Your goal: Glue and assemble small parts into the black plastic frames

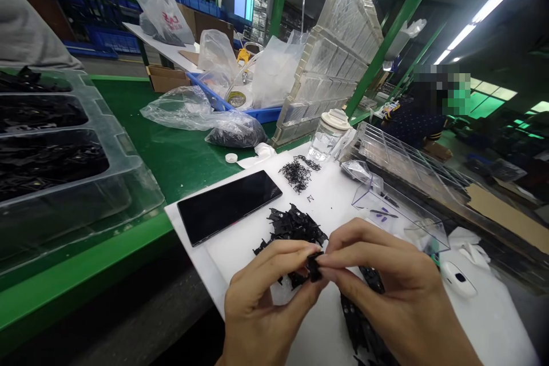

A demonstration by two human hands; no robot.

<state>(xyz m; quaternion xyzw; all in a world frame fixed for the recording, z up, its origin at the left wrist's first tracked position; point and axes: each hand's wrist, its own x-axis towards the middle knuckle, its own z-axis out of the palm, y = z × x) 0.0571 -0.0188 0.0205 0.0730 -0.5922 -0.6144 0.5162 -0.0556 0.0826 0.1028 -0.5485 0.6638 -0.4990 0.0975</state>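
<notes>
The left hand (268, 300) and right hand (388, 280), each pinched nearly closed, hold one small black part (315, 267) between them — off to the near right of the phone (229, 206). A slack pinch could drop it into the pile (294, 224) beside the phone, whose equally black jumble would likely hide it.

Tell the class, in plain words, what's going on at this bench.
Someone's left hand and right hand together pinch a small black part above a white work surface. Just beyond lies a heap of black parts, with a pile of thin black pieces farther back. A black, phone-like slab lies to the heap's left.
</notes>
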